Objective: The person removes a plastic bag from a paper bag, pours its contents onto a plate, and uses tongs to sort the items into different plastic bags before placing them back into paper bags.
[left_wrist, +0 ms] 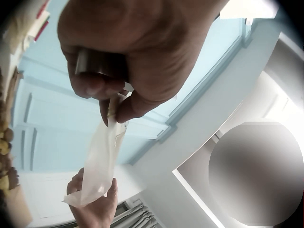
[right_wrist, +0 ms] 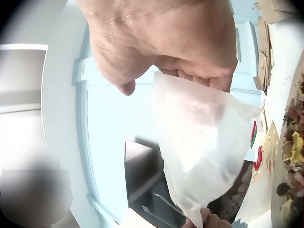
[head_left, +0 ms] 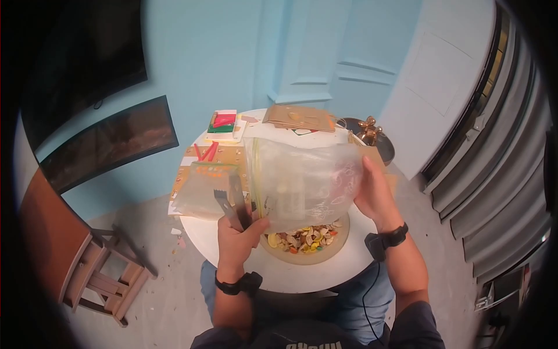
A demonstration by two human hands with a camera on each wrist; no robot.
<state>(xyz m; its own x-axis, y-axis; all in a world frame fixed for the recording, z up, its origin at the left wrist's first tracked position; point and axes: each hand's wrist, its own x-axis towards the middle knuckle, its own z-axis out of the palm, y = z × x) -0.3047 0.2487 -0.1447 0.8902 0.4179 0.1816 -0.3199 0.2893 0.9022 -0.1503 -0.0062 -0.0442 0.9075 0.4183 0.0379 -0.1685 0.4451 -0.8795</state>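
Note:
A translucent zip bag (head_left: 302,183) (left_wrist: 97,166) (right_wrist: 197,137) is held up over a wide bowl (head_left: 308,259) of mixed dried pieces in several colours. My left hand (head_left: 237,244) (left_wrist: 137,42) (right_wrist: 213,221) pinches its zip-edge corner between thumb and finger, while the same hand grips metal tongs (head_left: 223,200). At the bag's other end, my right hand (head_left: 375,195) (left_wrist: 97,213) (right_wrist: 161,42) rests against it, with fingers extended behind the film and the thumb away from it. The bag looks flat, with whitish print.
Another zip bag (head_left: 200,189) lies at the left of the round white table (head_left: 212,235). Brown paper bags (head_left: 302,118), a red and green packet (head_left: 222,123) and pink strips (head_left: 208,152) lie at the back. Behind the table stands a dark round tray (head_left: 381,148); a wooden stool (head_left: 110,279) is left.

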